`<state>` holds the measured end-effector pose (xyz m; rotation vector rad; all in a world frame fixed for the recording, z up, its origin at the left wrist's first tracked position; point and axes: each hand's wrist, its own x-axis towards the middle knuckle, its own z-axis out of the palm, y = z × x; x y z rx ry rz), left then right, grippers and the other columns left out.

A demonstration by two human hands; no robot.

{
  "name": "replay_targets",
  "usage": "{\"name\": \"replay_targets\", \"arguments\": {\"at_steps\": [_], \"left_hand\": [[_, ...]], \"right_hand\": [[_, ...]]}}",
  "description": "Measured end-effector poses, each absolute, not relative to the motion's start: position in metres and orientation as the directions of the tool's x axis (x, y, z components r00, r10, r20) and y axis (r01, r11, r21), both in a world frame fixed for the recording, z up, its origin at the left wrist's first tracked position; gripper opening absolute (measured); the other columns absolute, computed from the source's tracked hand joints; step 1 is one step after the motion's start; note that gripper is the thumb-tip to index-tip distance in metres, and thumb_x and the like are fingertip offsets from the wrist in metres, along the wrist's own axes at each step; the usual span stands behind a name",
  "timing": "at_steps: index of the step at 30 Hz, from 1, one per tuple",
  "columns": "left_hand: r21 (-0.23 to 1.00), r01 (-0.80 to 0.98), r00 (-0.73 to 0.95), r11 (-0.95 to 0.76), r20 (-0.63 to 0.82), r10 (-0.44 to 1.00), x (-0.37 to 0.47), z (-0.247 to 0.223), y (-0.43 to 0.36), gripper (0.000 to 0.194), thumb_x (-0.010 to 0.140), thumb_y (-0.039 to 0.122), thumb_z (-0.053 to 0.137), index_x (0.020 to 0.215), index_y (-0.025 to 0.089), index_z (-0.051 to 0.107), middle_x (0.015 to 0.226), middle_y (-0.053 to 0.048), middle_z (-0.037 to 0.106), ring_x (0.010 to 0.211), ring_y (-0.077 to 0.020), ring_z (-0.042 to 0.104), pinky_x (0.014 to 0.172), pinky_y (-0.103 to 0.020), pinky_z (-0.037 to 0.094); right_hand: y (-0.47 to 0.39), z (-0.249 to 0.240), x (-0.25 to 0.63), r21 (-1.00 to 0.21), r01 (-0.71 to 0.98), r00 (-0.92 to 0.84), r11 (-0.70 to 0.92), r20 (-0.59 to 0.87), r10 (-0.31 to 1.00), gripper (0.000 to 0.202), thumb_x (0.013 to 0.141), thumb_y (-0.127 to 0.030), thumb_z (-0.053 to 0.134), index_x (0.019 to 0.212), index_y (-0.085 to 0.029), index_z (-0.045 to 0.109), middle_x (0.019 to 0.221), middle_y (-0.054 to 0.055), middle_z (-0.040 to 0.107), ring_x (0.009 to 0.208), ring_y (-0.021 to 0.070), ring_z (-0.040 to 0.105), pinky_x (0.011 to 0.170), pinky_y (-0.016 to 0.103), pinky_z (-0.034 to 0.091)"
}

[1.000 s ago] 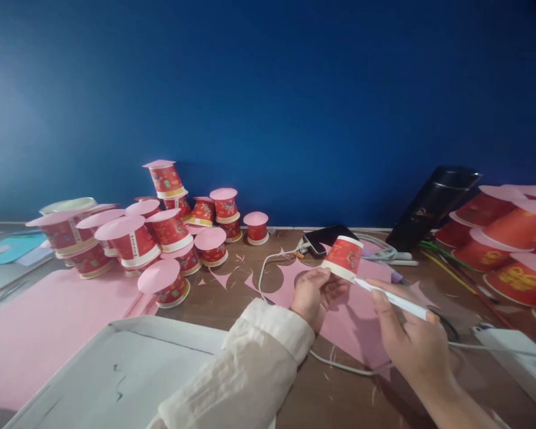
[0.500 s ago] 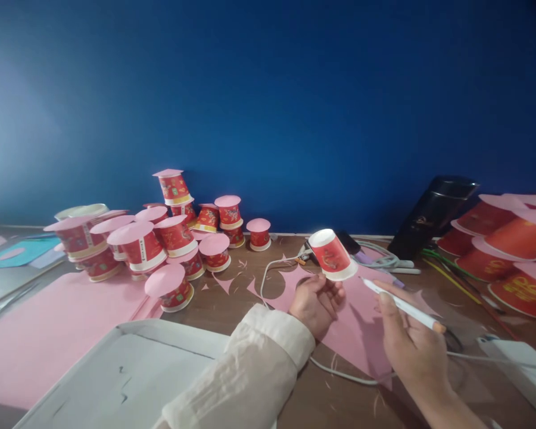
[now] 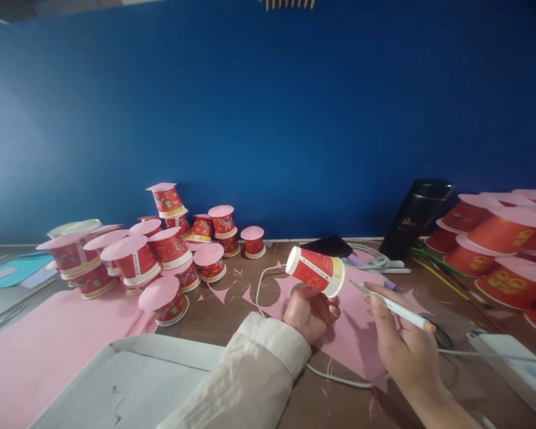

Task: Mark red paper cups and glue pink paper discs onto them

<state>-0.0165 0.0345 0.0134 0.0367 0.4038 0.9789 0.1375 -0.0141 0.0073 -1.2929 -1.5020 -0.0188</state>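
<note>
My left hand (image 3: 313, 314) holds a red paper cup (image 3: 315, 271) with a printed pattern and a pale label strip. The cup lies tilted almost on its side in the air, its white rimmed end toward my right hand. A slim white pen (image 3: 402, 310) with an orange end is gripped between the thumb and fingers of my right hand (image 3: 402, 339). Its thin tip points at the cup's rim, a small gap apart. Under both hands lies a pink sheet (image 3: 348, 339) with round cutouts along its edge.
Red cups topped with pink discs (image 3: 134, 259) stack at the left, more red cups (image 3: 504, 232) at the right. A black bottle (image 3: 415, 217) leans by the blue wall. A cable (image 3: 339, 379), a white tray (image 3: 161, 363) and paper scraps lie around the table.
The cup has rolled in my left hand, so its label strip now shows, and it has tipped closer to horizontal. The right hand keeps the pen near the rim. The camera view has shifted slightly.
</note>
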Motion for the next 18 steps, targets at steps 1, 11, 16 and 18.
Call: {"name": "replay_targets", "arguments": {"at_steps": [1,11,16,18], "left_hand": [[0.234,-0.795,0.475,0.56,-0.333,0.814,-0.016,0.013,0.035,0.013,0.068,0.01,0.052,0.08,0.014,0.055,0.064,-0.003,0.052,0.052,-0.013,0.053,0.046,-0.019,0.04],[0.465,-0.794,0.188,0.393,-0.427,0.885,-0.009,0.009,0.041,0.018,0.092,0.012,0.044,0.085,0.01,0.06,0.07,-0.007,0.064,0.054,-0.0129,0.061,0.052,-0.022,0.05],[0.52,-0.763,0.197,0.383,-0.378,0.905,-0.009,0.008,0.04,0.02,0.095,0.012,0.044,0.086,0.008,0.061,0.077,-0.009,0.068,0.059,-0.0126,0.066,0.06,-0.023,0.055],[0.519,-0.762,0.192,0.386,-0.388,0.901,-0.009,0.008,0.04,0.019,0.095,0.011,0.043,0.086,0.009,0.06,0.076,-0.008,0.067,0.058,-0.0121,0.066,0.061,-0.024,0.056]], "right_hand": [[-0.015,0.008,0.138,-0.591,0.7,0.202,0.401,0.702,0.683,0.028,0.095,-0.037,0.052,0.111,-0.022,0.068,0.097,0.007,0.073,0.089,0.0222,0.071,0.082,0.037,0.056],[-0.026,0.024,0.133,-0.426,0.742,0.093,0.517,0.83,0.55,0.024,0.095,-0.025,0.05,0.113,-0.021,0.065,0.094,0.007,0.07,0.085,0.0198,0.068,0.08,0.034,0.054],[-0.024,0.02,0.131,-0.393,0.76,0.036,0.517,0.821,0.57,0.021,0.094,-0.023,0.052,0.111,-0.022,0.065,0.094,0.005,0.071,0.087,0.018,0.069,0.08,0.03,0.054],[-0.023,0.019,0.132,-0.394,0.777,0.045,0.492,0.813,0.58,0.02,0.095,-0.024,0.052,0.109,-0.022,0.066,0.092,0.005,0.071,0.087,0.0185,0.069,0.08,0.03,0.054]]}}
